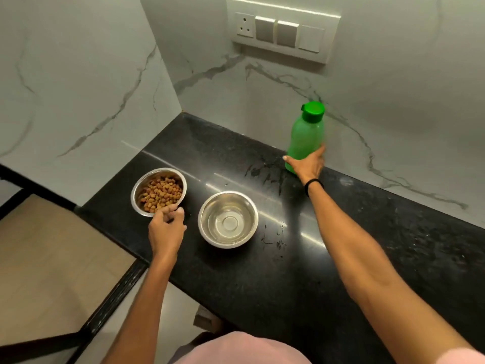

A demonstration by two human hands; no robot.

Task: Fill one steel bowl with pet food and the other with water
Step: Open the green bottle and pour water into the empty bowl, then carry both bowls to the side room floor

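Pink fabric (244, 348) fills the bottom edge, cut off by the frame, and both bare forearms reach out from it over a black speckled stone counter (262, 279). The counter runs into a corner of pale marble-look wall (393, 101) with grey veins. A white switch panel (282, 35), with a socket at its left end, is mounted high on the back wall. Wet splashes (265, 168) lie on the stone near the back, with a few more drops just right of the nearer bowl.

The left grip (166, 227) has its fingers curled onto the near rim of the kibble bowl (136, 190), a steel bowl standing near the counter's left end and heaped with brown kibble (161, 193). Just beside it, to the right and apart from it, stands the water bowl (203, 219), with clear water (228, 224) lying shallow over its base.

The right grip (307, 164), a black band (313, 183) on its wrist, is wrapped round the lower body of an upright green bottle (307, 132) with its cap on, close to the back wall. The hand hides the bottle's base, and the frosted plastic does not show how full it is.

Left of the counter and lower down, a black frame (115, 292) borders a tan surface; I cannot tell what it is. A small brownish shape (207, 319) under the counter's front edge is too unclear to name.
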